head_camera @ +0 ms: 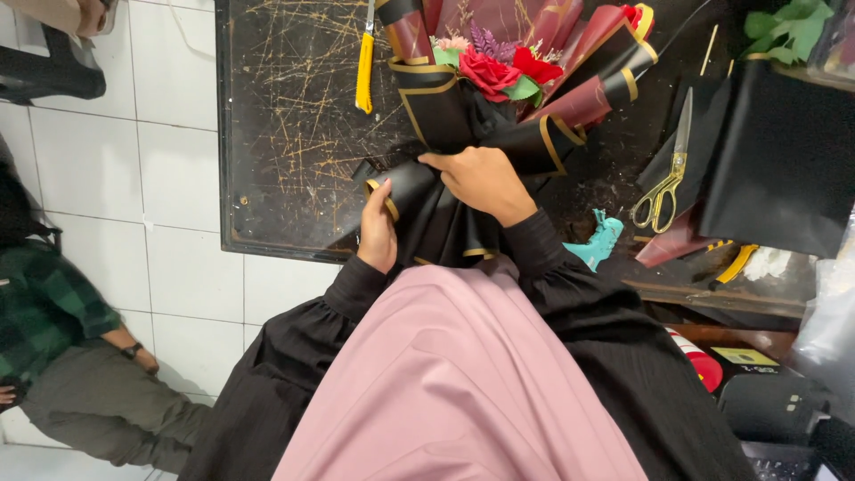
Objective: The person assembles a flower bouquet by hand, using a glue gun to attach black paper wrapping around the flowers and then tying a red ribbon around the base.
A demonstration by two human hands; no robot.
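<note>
The bouquet [499,89] lies in the upper middle of the frame on a scratched black tabletop [285,134], its red roses [499,71] and a few purple and pink sprigs ringed by black and maroon wrapping sheets with gold edges. The step in hand looks like gathering the wrap at the stem end: the lower folds of black paper [445,223] bunch together just above the person's lap. The right hand [485,183] presses down on the neck of the wrap, fingers closed around the gathered paper. The left hand [378,227] sits just beside it to the left, fingers curled on a rolled gold-edged corner of a black sheet [401,183].

A yellow utility knife [363,71] lies near the bouquet at upper left. Gold-handled scissors [666,183] rest to the right, next to loose black sheets [775,151] and a scrap of teal paper [601,240]. Another person in a green plaid shirt [44,307] sits on the white tiled floor [169,169] at lower left, well apart from the work.

Judging from the grip, the next move calls for keeping the neck pinched tight while the loose corner is folded in evenly, so the layers do not slip or crease around the flowers.
</note>
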